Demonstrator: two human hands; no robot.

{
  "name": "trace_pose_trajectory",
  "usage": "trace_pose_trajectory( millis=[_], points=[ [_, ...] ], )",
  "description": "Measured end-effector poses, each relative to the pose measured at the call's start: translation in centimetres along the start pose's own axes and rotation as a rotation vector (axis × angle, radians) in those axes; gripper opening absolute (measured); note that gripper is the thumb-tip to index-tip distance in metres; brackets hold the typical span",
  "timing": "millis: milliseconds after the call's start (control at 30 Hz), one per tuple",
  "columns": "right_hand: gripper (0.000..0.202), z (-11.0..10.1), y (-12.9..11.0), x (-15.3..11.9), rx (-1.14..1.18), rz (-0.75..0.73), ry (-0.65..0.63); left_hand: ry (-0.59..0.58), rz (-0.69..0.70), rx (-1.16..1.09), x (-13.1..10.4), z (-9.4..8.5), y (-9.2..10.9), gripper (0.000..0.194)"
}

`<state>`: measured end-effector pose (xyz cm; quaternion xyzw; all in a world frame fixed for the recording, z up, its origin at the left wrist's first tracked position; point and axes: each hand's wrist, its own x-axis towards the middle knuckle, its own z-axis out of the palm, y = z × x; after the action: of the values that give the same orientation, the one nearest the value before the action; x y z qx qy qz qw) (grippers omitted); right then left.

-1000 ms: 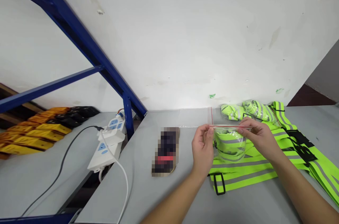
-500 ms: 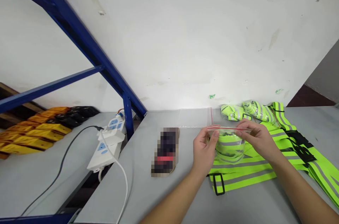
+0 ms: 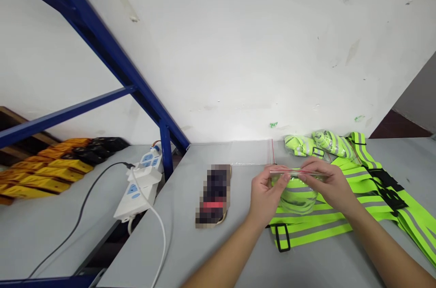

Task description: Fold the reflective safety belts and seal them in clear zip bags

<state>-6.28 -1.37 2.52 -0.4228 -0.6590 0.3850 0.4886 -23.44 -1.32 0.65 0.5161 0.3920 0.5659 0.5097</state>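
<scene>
A clear zip-lock bag (image 3: pixel 298 195) with a rolled lime-yellow reflective strap inside hangs between my hands, its red-lined seal along the top. My left hand (image 3: pixel 269 190) pinches the left part of that seal, thumb on the near side. From the right, my right hand (image 3: pixel 327 183) grips the seal, its thumb close to the left thumb. Beneath and behind the bag lie flat lime-yellow straps (image 3: pixel 316 231) with grey stripes and a black buckle (image 3: pixel 282 237). Two filled bags (image 3: pixel 332 143) rest by the wall.
An unused-looking flat clear bag (image 3: pixel 252 151) lies left of the filled ones. A pixelated dark object (image 3: pixel 214 195) sits left of my hands. Further left are a white power strip (image 3: pixel 139 190) with cables, a blue metal frame (image 3: pixel 165 142), and yellow, orange and black packets (image 3: pixel 54 170).
My two thumbs have come closer together along the seal. Both hands and the bag sit slightly lower, and the bag's mouth looks flatter.
</scene>
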Motion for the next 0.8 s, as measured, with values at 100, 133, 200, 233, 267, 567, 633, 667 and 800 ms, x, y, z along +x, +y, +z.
trace_pose_trajectory(
  millis=[100,133,200,233,267,567,633,667,800],
  points=[
    [0.012,0.25,-0.22,-0.17,0.006,-0.037,0.006,-0.094,-0.035,-0.061,0.09,0.01,0.16,0.022],
    [0.012,0.3,-0.27,-0.22,0.0,-0.042,0.002,-0.107,-0.035,-0.072,0.12,0.04,0.17,0.021],
    [0.011,0.39,-0.28,-0.27,-0.007,-0.035,-0.003,-0.094,-0.008,-0.061,0.15,0.09,0.19,0.019],
    [0.011,0.41,-0.25,-0.28,-0.005,-0.026,-0.003,-0.076,0.012,-0.045,0.14,0.12,0.21,0.018],
    [0.011,0.44,-0.2,-0.26,0.002,-0.018,-0.003,-0.058,0.033,-0.026,0.12,0.15,0.26,0.016],
    [0.009,0.53,-0.11,-0.27,0.077,-0.018,0.036,-0.062,0.06,0.097,0.06,-0.1,0.77,0.017],
    [0.011,0.56,-0.15,-0.29,0.092,-0.04,0.051,-0.079,0.032,0.087,0.14,-0.33,0.76,0.018],
    [0.011,0.56,-0.15,-0.29,0.088,-0.045,0.059,-0.085,0.027,0.078,0.19,-0.43,0.75,0.018],
    [0.012,0.54,-0.1,-0.15,0.057,-0.003,0.063,-0.042,0.115,0.083,0.18,-0.47,0.67,0.018]
  ],
)
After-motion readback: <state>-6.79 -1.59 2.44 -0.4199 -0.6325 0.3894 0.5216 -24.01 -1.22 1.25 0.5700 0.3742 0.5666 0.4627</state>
